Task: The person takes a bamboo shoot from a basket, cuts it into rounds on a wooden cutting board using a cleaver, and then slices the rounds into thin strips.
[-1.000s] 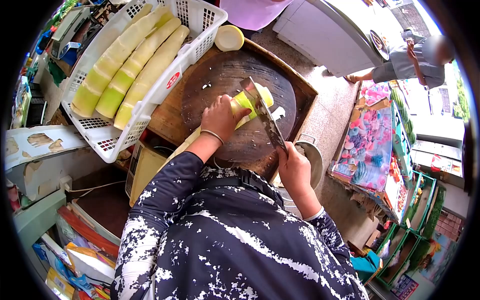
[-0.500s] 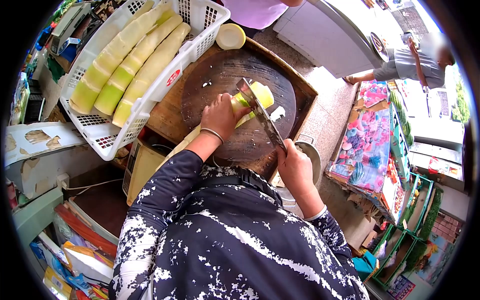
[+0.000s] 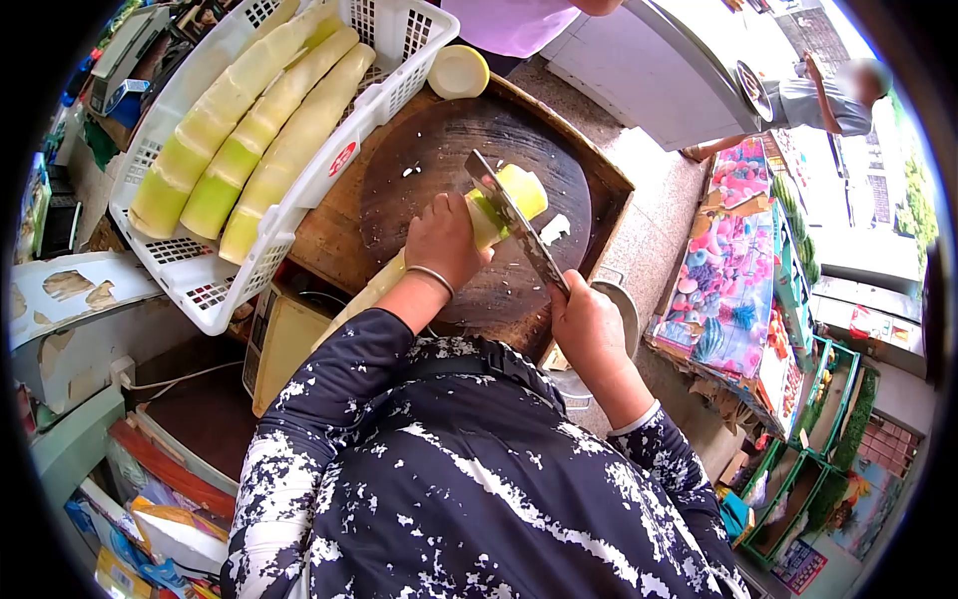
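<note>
My left hand is wrapped over a long, peeled yellow-green bamboo shoot lying across a dark round chopping board. The shoot's narrow end runs back beneath my left forearm. Closed round its handle, my right hand holds a cleaver. The blade stands across the shoot near its thick end, just beyond my left fingers. Whether the blade has gone right through cannot be seen. A white scrap and small white bits lie on the board.
Left of the board, a white plastic basket holds several bamboo shoots. A round cut piece rests at the wooden tray's far edge. A metal pot stands beyond my right hand. Two other people are near the far side.
My left hand has turned and drawn slightly back along the bamboo shoot, baring more of it beside the blade. The cleaver stays at nearly the same place. The person at far right has shifted.
</note>
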`<action>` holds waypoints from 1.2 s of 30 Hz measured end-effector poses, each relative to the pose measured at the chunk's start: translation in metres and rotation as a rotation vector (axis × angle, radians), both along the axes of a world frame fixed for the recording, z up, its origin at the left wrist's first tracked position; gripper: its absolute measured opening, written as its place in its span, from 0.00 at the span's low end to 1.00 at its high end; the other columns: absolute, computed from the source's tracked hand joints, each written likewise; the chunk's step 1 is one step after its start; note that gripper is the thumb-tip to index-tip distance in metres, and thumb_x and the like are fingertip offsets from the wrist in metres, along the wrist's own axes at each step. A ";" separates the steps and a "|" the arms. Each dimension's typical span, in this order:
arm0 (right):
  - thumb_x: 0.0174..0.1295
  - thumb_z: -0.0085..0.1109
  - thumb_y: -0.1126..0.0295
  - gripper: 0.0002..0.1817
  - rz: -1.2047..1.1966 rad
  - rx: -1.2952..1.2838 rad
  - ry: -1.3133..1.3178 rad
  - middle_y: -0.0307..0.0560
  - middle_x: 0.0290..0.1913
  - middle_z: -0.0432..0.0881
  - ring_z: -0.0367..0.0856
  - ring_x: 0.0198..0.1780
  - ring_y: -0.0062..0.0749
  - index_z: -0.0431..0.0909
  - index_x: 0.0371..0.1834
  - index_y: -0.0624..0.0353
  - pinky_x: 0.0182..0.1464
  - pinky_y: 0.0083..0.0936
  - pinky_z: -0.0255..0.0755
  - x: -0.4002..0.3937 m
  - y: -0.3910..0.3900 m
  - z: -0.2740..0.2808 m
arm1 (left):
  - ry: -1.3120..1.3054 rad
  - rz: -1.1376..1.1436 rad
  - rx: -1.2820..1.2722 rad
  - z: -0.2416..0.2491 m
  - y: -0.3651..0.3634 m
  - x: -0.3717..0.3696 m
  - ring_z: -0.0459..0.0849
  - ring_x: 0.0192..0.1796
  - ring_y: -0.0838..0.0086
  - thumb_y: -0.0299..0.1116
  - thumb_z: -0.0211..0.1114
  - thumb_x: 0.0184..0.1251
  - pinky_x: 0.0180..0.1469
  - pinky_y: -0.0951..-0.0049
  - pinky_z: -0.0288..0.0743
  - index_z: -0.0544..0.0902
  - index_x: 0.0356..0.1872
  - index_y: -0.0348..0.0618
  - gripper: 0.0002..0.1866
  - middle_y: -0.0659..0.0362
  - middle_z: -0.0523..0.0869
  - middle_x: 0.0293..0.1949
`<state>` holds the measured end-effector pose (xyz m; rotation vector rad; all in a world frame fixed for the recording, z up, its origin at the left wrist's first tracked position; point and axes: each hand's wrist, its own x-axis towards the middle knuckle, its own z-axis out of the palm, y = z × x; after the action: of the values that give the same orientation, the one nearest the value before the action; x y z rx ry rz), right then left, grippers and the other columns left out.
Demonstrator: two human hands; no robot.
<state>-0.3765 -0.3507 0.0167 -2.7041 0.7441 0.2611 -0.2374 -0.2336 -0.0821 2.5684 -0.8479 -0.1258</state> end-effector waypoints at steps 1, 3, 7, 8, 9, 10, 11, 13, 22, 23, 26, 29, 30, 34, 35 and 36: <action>0.64 0.51 0.63 0.10 -0.006 0.001 0.008 0.61 0.21 0.77 0.78 0.29 0.59 0.69 0.31 0.59 0.31 0.49 0.70 0.001 0.000 -0.001 | -0.011 0.004 0.007 0.001 0.000 -0.001 0.80 0.42 0.60 0.46 0.76 0.34 0.42 0.63 0.75 0.67 0.42 0.40 0.35 0.52 0.75 0.39; 0.64 0.51 0.63 0.10 -0.016 0.001 0.018 0.61 0.22 0.77 0.78 0.29 0.59 0.69 0.32 0.59 0.32 0.49 0.70 0.003 0.001 -0.002 | -0.021 0.006 0.013 0.001 -0.001 0.000 0.80 0.42 0.60 0.46 0.76 0.35 0.42 0.64 0.75 0.67 0.42 0.40 0.34 0.52 0.75 0.39; 0.64 0.49 0.63 0.10 0.007 -0.020 0.040 0.59 0.24 0.79 0.80 0.31 0.56 0.69 0.34 0.59 0.33 0.47 0.72 0.014 0.003 -0.004 | 0.074 0.014 0.053 0.001 -0.002 0.001 0.79 0.43 0.62 0.48 0.73 0.39 0.43 0.64 0.74 0.69 0.42 0.40 0.33 0.54 0.76 0.40; 0.64 0.49 0.63 0.10 0.013 -0.024 0.014 0.59 0.24 0.80 0.80 0.31 0.56 0.69 0.34 0.59 0.33 0.47 0.72 0.016 0.002 -0.005 | 0.152 0.035 0.064 0.004 -0.003 0.003 0.79 0.43 0.61 0.48 0.73 0.39 0.43 0.64 0.75 0.69 0.42 0.40 0.32 0.54 0.76 0.40; 0.64 0.49 0.63 0.10 0.007 -0.030 0.007 0.59 0.24 0.80 0.80 0.31 0.56 0.69 0.34 0.59 0.33 0.47 0.72 0.015 0.003 -0.004 | 0.145 0.029 0.058 0.005 -0.003 0.003 0.79 0.43 0.61 0.48 0.73 0.39 0.43 0.64 0.75 0.69 0.42 0.40 0.32 0.54 0.76 0.40; 0.64 0.50 0.63 0.10 -0.004 -0.029 0.040 0.59 0.25 0.80 0.80 0.31 0.56 0.69 0.34 0.59 0.33 0.47 0.72 0.016 0.004 -0.003 | 0.131 0.021 0.050 0.005 -0.001 0.004 0.79 0.45 0.61 0.49 0.74 0.39 0.43 0.63 0.75 0.69 0.43 0.40 0.33 0.54 0.76 0.41; 0.63 0.50 0.63 0.10 -0.007 -0.031 0.071 0.59 0.25 0.80 0.81 0.31 0.55 0.70 0.34 0.59 0.33 0.47 0.73 0.017 0.003 -0.001 | 0.117 0.021 0.037 0.005 -0.001 0.004 0.78 0.46 0.61 0.50 0.74 0.38 0.43 0.63 0.75 0.69 0.44 0.40 0.34 0.54 0.75 0.43; 0.63 0.50 0.63 0.10 0.034 -0.024 0.044 0.59 0.25 0.80 0.81 0.31 0.55 0.69 0.34 0.59 0.33 0.46 0.73 0.013 -0.001 -0.004 | 0.074 0.018 0.035 0.008 0.000 0.004 0.77 0.48 0.62 0.50 0.75 0.37 0.44 0.63 0.75 0.69 0.44 0.40 0.35 0.54 0.75 0.44; 0.65 0.48 0.65 0.13 0.124 -0.048 -0.083 0.56 0.25 0.80 0.81 0.28 0.52 0.67 0.51 0.53 0.30 0.43 0.73 0.012 0.005 0.004 | -0.050 0.071 0.116 0.011 0.017 -0.009 0.74 0.48 0.62 0.42 0.77 0.32 0.43 0.60 0.73 0.69 0.45 0.43 0.36 0.55 0.74 0.42; 0.65 0.48 0.65 0.13 0.129 -0.090 -0.085 0.55 0.25 0.80 0.81 0.28 0.51 0.67 0.51 0.53 0.29 0.43 0.73 0.010 0.005 0.000 | -0.081 0.054 0.077 0.008 0.017 -0.007 0.75 0.47 0.62 0.41 0.77 0.33 0.42 0.60 0.73 0.69 0.45 0.43 0.35 0.55 0.74 0.41; 0.65 0.48 0.66 0.12 0.161 -0.123 -0.138 0.53 0.25 0.79 0.80 0.27 0.50 0.67 0.50 0.53 0.28 0.42 0.73 0.010 0.001 -0.007 | -0.028 0.036 0.104 0.010 0.017 -0.003 0.76 0.48 0.60 0.41 0.76 0.34 0.43 0.60 0.74 0.69 0.44 0.43 0.34 0.54 0.74 0.42; 0.65 0.48 0.67 0.09 0.187 -0.098 -0.210 0.52 0.25 0.79 0.80 0.26 0.49 0.67 0.47 0.53 0.27 0.42 0.73 0.011 -0.001 -0.018 | 0.078 0.078 0.108 0.008 0.019 0.009 0.77 0.48 0.58 0.41 0.75 0.34 0.45 0.60 0.76 0.69 0.43 0.43 0.33 0.52 0.75 0.43; 0.65 0.47 0.67 0.08 0.198 -0.080 -0.236 0.52 0.25 0.78 0.80 0.26 0.49 0.67 0.45 0.53 0.27 0.42 0.73 0.013 -0.002 -0.019 | 0.076 0.082 0.106 0.008 0.018 0.011 0.77 0.48 0.58 0.41 0.75 0.34 0.45 0.60 0.76 0.69 0.43 0.43 0.33 0.52 0.75 0.43; 0.63 0.48 0.69 0.08 0.178 -0.074 -0.135 0.53 0.25 0.79 0.80 0.27 0.49 0.66 0.43 0.55 0.27 0.42 0.73 0.020 0.001 -0.004 | 0.102 0.065 0.084 0.006 0.021 0.012 0.77 0.49 0.57 0.44 0.75 0.34 0.46 0.59 0.77 0.69 0.44 0.42 0.34 0.51 0.75 0.44; 0.63 0.48 0.69 0.08 0.180 -0.074 -0.135 0.53 0.25 0.79 0.80 0.27 0.49 0.66 0.43 0.55 0.27 0.42 0.73 0.020 0.001 0.000 | 0.106 0.066 0.079 0.005 0.020 0.011 0.77 0.48 0.56 0.44 0.75 0.34 0.46 0.59 0.77 0.68 0.45 0.42 0.35 0.51 0.75 0.44; 0.63 0.48 0.70 0.07 0.176 -0.095 -0.120 0.53 0.24 0.79 0.80 0.27 0.49 0.66 0.42 0.56 0.27 0.42 0.73 0.017 0.002 0.003 | 0.108 0.068 0.080 0.005 0.021 0.012 0.77 0.48 0.56 0.44 0.75 0.34 0.46 0.59 0.77 0.68 0.45 0.42 0.35 0.51 0.75 0.44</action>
<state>-0.3590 -0.3486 0.0201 -2.8492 0.4963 0.1050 -0.2250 -0.2128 -0.0769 2.6343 -0.7278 -0.2808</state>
